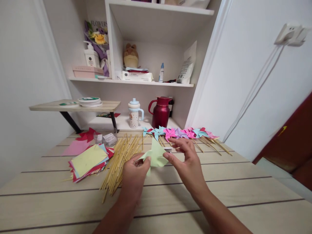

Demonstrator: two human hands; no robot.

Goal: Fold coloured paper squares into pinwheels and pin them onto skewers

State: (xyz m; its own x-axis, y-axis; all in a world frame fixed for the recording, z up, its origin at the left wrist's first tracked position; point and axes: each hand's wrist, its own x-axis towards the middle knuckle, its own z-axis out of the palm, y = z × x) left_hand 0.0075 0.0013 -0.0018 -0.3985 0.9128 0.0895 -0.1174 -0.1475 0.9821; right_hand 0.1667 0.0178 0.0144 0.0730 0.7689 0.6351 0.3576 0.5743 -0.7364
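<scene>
"Report on the left hand."

"On my feed, the left hand [134, 170] has its grip clamped on a folded pale green paper [157, 154], thumb over the lower left part. The paper is held above the middle of the desk [219, 191], one point upward."

"And the right hand?"

"The right hand [189, 164] has its grip apart: fingers raised and spread, thumb tip at the paper's right edge. Whether that thumb presses, I cannot tell."

"Surroundings, left side?"

"I note a loose heap of thin sticks [114, 174] just beside the left hand, partly behind it. Farther left lies a stack of coloured sheets [89, 161], a yellow one uppermost. Beyond the stack I record a clear box [109, 139] with white items inside."

"Far side?"

"A row of paper pinwheels [180, 132] in blue, pink and purple, at the far right, several sticks pointing nearer. Behind the row's left part stands a dark red jug [161, 113]; left of the jug, a speckled cup [134, 117] with a blue handle."
</scene>
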